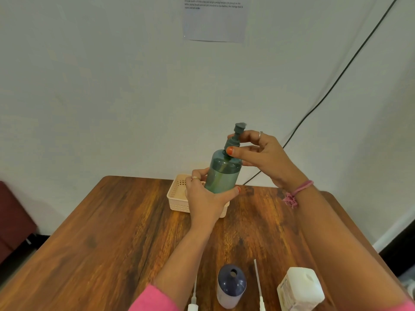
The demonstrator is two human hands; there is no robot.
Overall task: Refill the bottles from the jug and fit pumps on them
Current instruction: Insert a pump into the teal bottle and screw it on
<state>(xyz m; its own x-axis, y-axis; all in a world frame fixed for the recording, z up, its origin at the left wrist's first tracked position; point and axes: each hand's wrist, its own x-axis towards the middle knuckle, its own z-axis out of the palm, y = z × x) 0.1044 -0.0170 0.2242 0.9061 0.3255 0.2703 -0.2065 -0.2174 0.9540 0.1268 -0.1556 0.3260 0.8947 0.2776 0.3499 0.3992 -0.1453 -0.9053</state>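
Your left hand (205,199) gripped the green bottle (222,173) above the basket (177,196) while your right hand's fingers (241,151) pinched its pump (233,140), apparently screwing it on. The blue bottle (231,286) stood open on the desk (112,232) beside the jug (299,288), two pumps unfitted.

I see a soft, even light over the whole room, not too bright. The wall (112,86) looks pale and a bit gray. The desk (112,232) has a gentle shine near its far edge. Shadows are faint. The pump top (239,125) on the green bottle (222,173) looks smeared. The paper (215,19) on the wall has words too fuzzy to read. The cable (336,79) bends near the right edge, so the picture curves there.
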